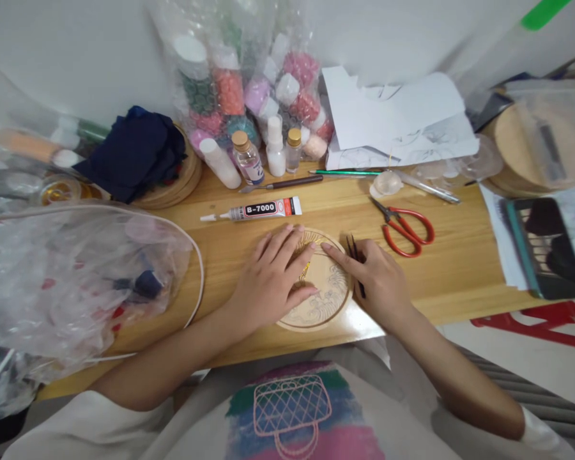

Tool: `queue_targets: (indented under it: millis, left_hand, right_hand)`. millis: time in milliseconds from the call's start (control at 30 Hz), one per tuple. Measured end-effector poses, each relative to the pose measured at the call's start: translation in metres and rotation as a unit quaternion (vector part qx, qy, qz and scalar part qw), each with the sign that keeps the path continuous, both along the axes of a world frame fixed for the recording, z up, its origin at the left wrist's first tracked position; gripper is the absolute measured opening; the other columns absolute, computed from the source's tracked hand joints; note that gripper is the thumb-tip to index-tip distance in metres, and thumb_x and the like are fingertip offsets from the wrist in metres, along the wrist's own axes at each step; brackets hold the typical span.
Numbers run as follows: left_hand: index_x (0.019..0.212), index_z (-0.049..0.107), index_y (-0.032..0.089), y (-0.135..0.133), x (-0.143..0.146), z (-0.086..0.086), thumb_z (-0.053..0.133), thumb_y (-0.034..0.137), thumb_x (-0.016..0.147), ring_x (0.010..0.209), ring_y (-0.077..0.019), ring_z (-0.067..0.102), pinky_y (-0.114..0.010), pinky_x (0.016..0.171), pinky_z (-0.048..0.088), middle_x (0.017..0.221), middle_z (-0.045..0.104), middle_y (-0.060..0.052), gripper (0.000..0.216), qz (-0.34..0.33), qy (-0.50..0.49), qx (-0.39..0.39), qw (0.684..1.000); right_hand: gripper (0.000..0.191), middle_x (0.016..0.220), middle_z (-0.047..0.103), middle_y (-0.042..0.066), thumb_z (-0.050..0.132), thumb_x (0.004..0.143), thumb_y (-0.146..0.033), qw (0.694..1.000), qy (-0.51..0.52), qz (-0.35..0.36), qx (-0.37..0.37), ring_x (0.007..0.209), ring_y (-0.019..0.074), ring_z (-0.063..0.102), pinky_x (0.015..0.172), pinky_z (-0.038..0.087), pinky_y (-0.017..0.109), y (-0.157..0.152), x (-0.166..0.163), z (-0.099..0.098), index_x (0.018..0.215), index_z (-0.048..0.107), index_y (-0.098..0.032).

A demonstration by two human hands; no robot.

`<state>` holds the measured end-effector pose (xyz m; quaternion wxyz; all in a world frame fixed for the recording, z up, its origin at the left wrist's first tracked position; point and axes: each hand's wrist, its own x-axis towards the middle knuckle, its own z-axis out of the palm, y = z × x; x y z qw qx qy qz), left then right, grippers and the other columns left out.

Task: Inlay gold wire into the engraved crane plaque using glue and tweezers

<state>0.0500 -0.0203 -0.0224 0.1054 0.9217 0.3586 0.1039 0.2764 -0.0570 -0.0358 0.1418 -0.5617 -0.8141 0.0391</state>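
A round wooden plaque point(328, 276) with a printed line drawing and some gold wire on it lies at the table's front edge. My left hand point(269, 276) rests flat over its left side, fingers spread, covering part of the drawing. In my right hand point(382, 281) are dark tweezers point(356, 259), tips pointing away from me. The right index finger reaches onto the plaque's upper part and touches it near the gold wire. Beyond the plaque lies a B-7000 glue tube point(263, 209) with its white nozzle to the left.
Red-handled scissors point(405, 231) lie to the right, with a phone point(551, 248) farther right. Small bottles point(249, 160) and bagged jars point(230, 89) line the back. Plastic bags point(76, 281) crowd the left; papers point(397, 121) lie at the back right.
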Motion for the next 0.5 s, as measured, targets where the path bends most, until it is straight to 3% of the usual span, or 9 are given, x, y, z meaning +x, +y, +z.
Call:
queue_targets:
  millis: [300,500]
  left_hand:
    - [0.141,0.046,0.01,0.0006,-0.0009,-0.0007,0.053,0.046,0.094,0.141,-0.036,0.036,-0.055,0.112,0.034,0.149,0.043,-0.022,0.061,-0.001,-0.007,0.0,1.0]
    - [0.14,0.05,0.015,0.0003,-0.0007,-0.0008,0.054,0.047,0.093,0.141,-0.0378,0.037,-0.057,0.11,0.035,0.15,0.041,-0.023,0.057,-0.004,-0.006,-0.001,1.0]
  right_hand:
    - [0.048,0.085,0.051,0.005,0.042,0.092,-0.01,0.999,0.028,-0.02,0.017,0.071,0.0158,0.049,0.06,0.041,0.026,-0.0023,0.0008,-0.0007,0.132,0.061,-0.029]
    - [0.047,0.082,0.051,0.005,0.043,0.092,-0.01,0.999,0.012,-0.005,0.033,0.07,0.0159,0.048,0.06,0.039,0.026,-0.0013,-0.001,-0.0004,0.131,0.062,-0.028]
